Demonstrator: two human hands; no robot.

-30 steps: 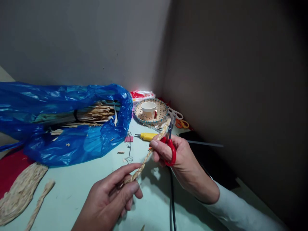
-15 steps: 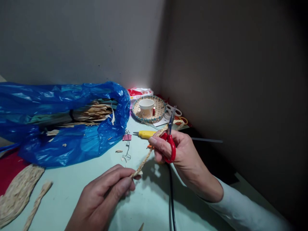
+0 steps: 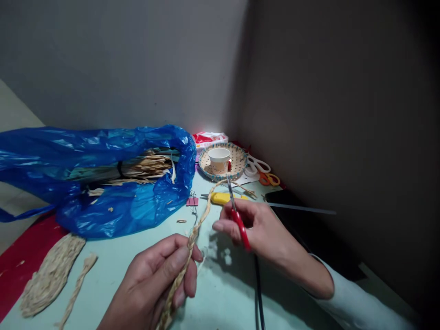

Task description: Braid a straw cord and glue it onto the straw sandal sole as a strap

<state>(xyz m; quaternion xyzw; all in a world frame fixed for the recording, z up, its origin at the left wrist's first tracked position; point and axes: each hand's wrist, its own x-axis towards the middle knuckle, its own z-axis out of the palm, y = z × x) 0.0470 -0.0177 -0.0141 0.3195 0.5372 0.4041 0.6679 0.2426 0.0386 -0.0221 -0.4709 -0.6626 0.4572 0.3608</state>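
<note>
Between the thumb and fingers of my left hand [image 3: 165,270] is a braided straw cord [image 3: 207,206]. Its near end runs down past my palm, and its far end arcs up and to the right, thin and loose. Red-handled scissors [image 3: 237,215] are in my right hand [image 3: 256,229], blades pointing up and away, close to the cord's far stretch. Whether the blades touch the cord I cannot tell. Beyond my right hand lies a yellow glue gun [image 3: 220,198], partly hidden.
A blue plastic bag [image 3: 127,215] with dried husks [image 3: 147,167] lies at left. Below it are a woven oval piece [image 3: 53,275] and a short twisted cord [image 3: 78,286]. Behind stand a paper cup [image 3: 219,160] in a woven tray [image 3: 239,158], a pink binder clip [image 3: 192,201] and orange scissors [image 3: 269,178].
My right hand has let go of the cord and keeps the scissors, now lower. More cord shows below my left hand, and its far end hangs free. The view has shifted left.
</note>
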